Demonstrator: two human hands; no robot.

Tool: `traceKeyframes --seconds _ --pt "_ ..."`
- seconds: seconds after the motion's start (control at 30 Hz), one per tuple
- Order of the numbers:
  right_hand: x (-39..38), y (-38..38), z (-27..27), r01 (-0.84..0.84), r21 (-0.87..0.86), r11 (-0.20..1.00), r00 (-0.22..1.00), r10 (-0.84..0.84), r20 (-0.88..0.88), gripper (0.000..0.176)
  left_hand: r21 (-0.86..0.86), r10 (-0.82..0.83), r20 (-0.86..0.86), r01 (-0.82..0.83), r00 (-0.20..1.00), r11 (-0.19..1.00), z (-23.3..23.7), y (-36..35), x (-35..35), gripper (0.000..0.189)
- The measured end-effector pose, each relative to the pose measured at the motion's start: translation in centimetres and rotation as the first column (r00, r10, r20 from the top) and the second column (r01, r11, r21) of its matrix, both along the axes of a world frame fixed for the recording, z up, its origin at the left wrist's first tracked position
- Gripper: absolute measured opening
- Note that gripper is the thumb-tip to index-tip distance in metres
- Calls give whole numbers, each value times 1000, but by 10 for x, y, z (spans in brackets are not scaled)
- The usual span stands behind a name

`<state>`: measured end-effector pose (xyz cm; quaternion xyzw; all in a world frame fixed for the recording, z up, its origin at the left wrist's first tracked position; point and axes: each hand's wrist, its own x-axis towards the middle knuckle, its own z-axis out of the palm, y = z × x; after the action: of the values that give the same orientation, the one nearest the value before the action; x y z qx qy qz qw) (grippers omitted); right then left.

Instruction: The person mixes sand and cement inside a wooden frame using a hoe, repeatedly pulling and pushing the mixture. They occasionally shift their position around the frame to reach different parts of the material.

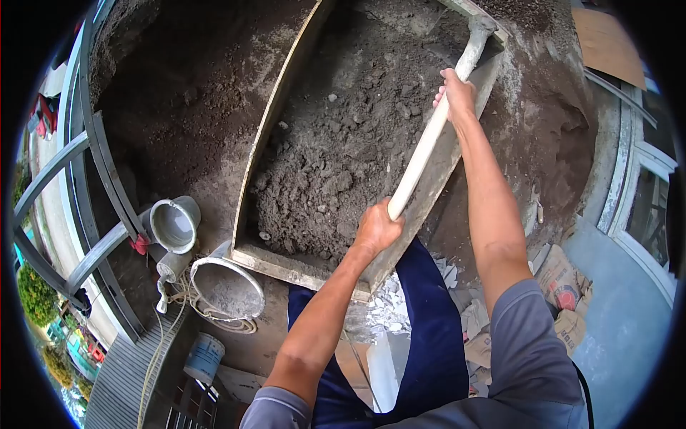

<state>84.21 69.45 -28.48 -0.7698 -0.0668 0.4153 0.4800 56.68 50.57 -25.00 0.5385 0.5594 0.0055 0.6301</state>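
Observation:
A long pale wooden handle [427, 151] slants across the right side of a wooden mixing box [263, 146]. My left hand [379, 225] is wrapped round its lower end, near the box's front right corner. Higher up, my right hand [457, 96] grips the same handle just below the cement-caked tool head [481, 27], which is at the box's far right corner. Lumpy grey-brown mix [336, 164] covers the box's floor, piled thickest toward the near left. The blade of the tool is not clearly visible.
Left of the box are a grey bucket [174, 224], a round tub [227, 287] and coiled rope [239, 326]. A white pail [204, 357] stands lower. Metal railing [107, 171] runs along the left. Paper bags [557, 279] and white rubble [389, 307] lie near my legs.

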Motion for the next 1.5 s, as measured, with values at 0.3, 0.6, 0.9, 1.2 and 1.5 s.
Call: traceKeyframes --seconds 0.3,0.6,0.9,1.2,1.5 --pt "-27 -49 -40 30 -92 995 974 -50 -222 31 -23 -52 -182 48 982 999 45 -25 -28 34" --pt "-205 -169 63 68 -150 986 872 -132 -472 22 -82 -102 -386 76 917 994 165 -147 -189 23" --pt "-225 -168 153 -14 18 1000 895 21 -445 22 80 -46 -279 71 959 994 191 -192 -203 25" --pt "-167 -47 10 -219 -101 971 830 131 -542 22 -29 26 -396 -41 918 999 212 -36 -100 35" --pt "-278 -197 130 -130 -243 961 805 -41 -592 21 -4 40 -423 -46 905 999 284 -196 -212 24"
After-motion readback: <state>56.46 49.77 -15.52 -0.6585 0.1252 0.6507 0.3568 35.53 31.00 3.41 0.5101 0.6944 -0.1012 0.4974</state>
